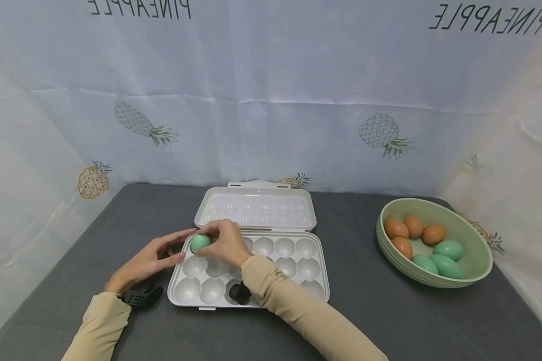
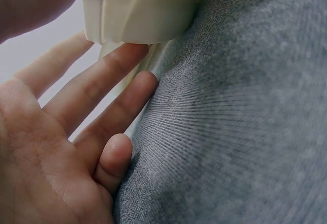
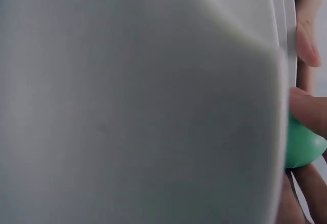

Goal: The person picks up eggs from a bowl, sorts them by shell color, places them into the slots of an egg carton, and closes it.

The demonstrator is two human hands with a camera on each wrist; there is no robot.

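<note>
A white egg tray [image 1: 318,288] lies open on the grey table, its lid [image 1: 256,208] folded back. My right hand [image 1: 223,243] pinches a green egg [image 1: 200,242] over the tray's far left cup. In the right wrist view the green egg [image 3: 300,144] shows past the blurred white tray [image 3: 138,101], with a fingertip on it. My left hand [image 1: 155,255] lies beside the tray's left edge, fingers straight and touching it. The left wrist view shows those fingers [image 2: 110,98] stretched along the tray's rim [image 2: 138,17].
A pale green bowl [image 1: 474,273] at the right holds several brown eggs [image 1: 396,228] and green eggs [image 1: 448,249]. A pineapple-print cloth [image 1: 271,100] hangs behind the table. Grey tabletop [image 1: 366,321] lies between the tray and the bowl.
</note>
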